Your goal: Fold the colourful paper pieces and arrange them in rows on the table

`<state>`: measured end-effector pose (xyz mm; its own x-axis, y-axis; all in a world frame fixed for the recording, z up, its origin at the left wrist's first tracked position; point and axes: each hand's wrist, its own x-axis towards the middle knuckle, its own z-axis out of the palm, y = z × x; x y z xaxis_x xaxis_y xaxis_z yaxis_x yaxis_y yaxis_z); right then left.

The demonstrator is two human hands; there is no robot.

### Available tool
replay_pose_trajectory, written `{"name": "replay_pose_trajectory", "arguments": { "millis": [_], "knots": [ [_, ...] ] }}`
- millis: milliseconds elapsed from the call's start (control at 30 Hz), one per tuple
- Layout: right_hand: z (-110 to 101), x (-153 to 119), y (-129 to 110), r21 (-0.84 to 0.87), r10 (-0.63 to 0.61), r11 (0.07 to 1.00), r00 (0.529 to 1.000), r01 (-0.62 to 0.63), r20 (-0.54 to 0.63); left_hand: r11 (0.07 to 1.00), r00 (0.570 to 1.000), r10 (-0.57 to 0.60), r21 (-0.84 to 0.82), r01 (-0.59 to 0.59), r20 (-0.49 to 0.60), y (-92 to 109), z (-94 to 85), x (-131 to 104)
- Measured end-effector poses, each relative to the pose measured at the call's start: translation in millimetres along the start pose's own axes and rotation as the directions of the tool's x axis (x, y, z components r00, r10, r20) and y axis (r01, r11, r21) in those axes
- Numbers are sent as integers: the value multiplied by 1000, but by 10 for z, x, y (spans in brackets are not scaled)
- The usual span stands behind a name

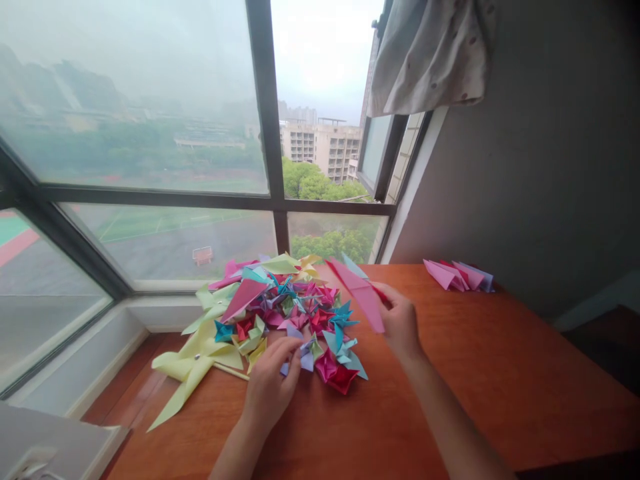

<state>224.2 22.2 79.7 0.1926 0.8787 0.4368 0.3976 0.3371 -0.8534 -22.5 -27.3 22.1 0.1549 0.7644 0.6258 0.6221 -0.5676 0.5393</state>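
Note:
My right hand (400,323) is closed on folded paper planes: a pink paper plane (361,293) is in front, with red and light blue paper showing behind it. They are held above the right side of a heap of colourful origami pieces (320,317). At the heap's near edge, my left hand (273,375) has its thumb and fingers pinched at a lavender origami piece (306,360), partly covered by the fingers. Left of that hand lies a pale yellow paper pinwheel (193,367) with a stick. Another pink paper plane (243,298) rests on the heap.
Several pink, red and lavender paper planes (457,275) stand together at the back right of the brown wooden table (480,387). Windows (165,107) rise behind the table, one pane swung outward. A spotted curtain (430,57) hangs at upper right, beside a grey wall.

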Motion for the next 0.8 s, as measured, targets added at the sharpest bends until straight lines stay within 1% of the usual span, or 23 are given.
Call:
{"name": "replay_pose_trajectory", "arguments": {
  "millis": [33,67,100,133,200,267,333,400,467,567,667,733,800],
  "knots": [
    [169,-48,-135,-19,-53,998,998,54,36,999,998,42,1,-42,-47,28,-24,-20],
    [324,-98,-240,-44,-103,993,988,109,119,996,990,92,9,-92,-105,61,-53,-49],
    [458,-149,-316,-88,-136,984,967,158,217,990,976,143,26,-140,-164,95,-85,-86],
    [561,-198,-365,-134,-151,972,946,195,287,983,959,185,48,-179,-216,128,-118,-128],
    [660,-280,-395,-190,-146,953,909,235,390,974,934,224,102,-204,-279,175,-179,-209],
    [614,-328,-361,-214,-126,949,900,232,417,974,936,198,169,-153,-292,183,-222,-260],
    [460,-346,-284,-228,-100,952,911,205,401,969,955,124,242,-57,-269,151,-243,-261],
    [253,-349,-168,-238,-65,958,931,159,359,950,974,40,311,32,-223,91,-247,-216],
    [29,-352,-10,-245,-28,963,950,109,312,927,987,-15,368,75,-162,24,-240,-144],
    [-317,-352,322,-289,26,957,979,35,202,897,999,-29,439,44,-40,-58,-217,-31],
    [-712,-303,768,-367,55,930,997,-30,58,877,999,1,480,-24,47,-115,-179,59],
    [-1017,-219,1107,-424,68,901,996,-87,-61,871,996,25,486,-63,85,-146,-146,102],
    [-1340,-94,1445,-490,86,853,975,-178,-204,873,990,43,478,-101,131,-174,-109,129]
  ]
}}
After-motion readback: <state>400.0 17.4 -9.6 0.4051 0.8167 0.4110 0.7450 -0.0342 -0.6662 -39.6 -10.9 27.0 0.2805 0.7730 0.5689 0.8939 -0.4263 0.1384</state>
